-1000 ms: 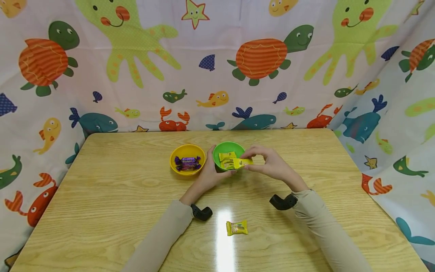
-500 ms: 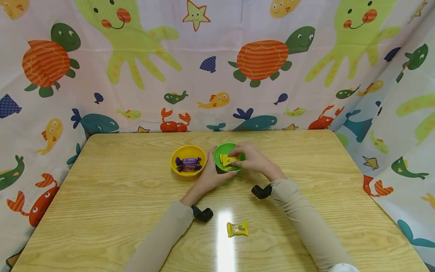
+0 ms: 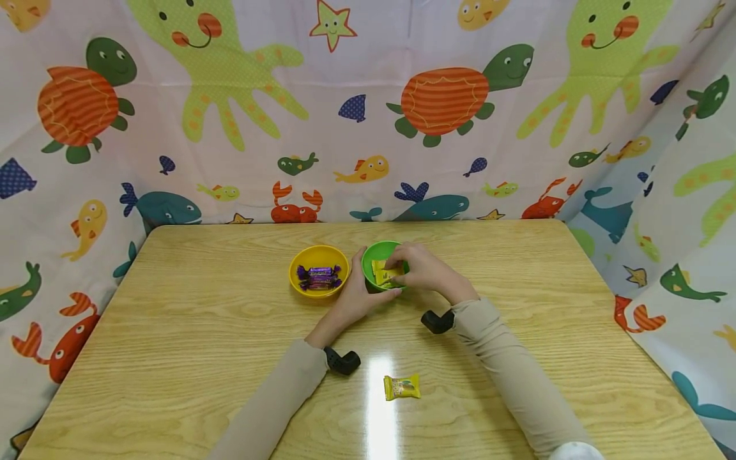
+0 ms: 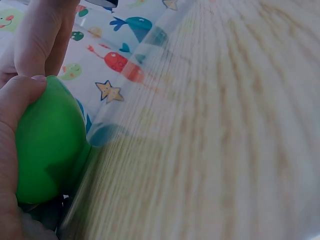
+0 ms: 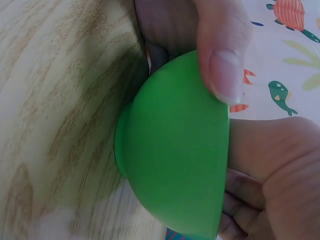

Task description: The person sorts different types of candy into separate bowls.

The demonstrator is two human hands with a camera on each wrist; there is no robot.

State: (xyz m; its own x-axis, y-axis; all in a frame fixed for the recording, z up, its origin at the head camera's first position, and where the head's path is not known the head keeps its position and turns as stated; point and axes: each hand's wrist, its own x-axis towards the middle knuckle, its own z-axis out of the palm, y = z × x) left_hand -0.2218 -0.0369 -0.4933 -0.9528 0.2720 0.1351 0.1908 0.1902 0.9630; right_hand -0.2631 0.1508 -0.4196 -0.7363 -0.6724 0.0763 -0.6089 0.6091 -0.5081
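My left hand (image 3: pixel 353 295) grips the green bowl (image 3: pixel 379 250), its thumb along the near side and its fingers round the left. In the right wrist view that thumb presses on the bowl's (image 5: pixel 175 150) outer wall at the rim. My right hand (image 3: pixel 428 269) reaches over the bowl from the right, thumb and forefinger pinching a yellow-wrapped candy (image 3: pixel 388 275) inside. Other yellow candies lie under it, partly covered. The left wrist view shows the bowl's (image 4: pixel 52 140) outside; its contents are hidden there.
A yellow bowl (image 3: pixel 297 260) with purple-wrapped candies (image 3: pixel 319 277) stands just left of my left hand. One yellow candy (image 3: pixel 402 387) lies on the wooden table (image 3: pixel 190 332) nearer to me, between my forearms. A sea-animal cloth (image 3: pixel 356 134) hangs behind the table.
My right hand has moved left and brought the yellow candy from the bowl's right rim down inside. Over the last half second it shifts only slightly. My left hand stays on the bowl.
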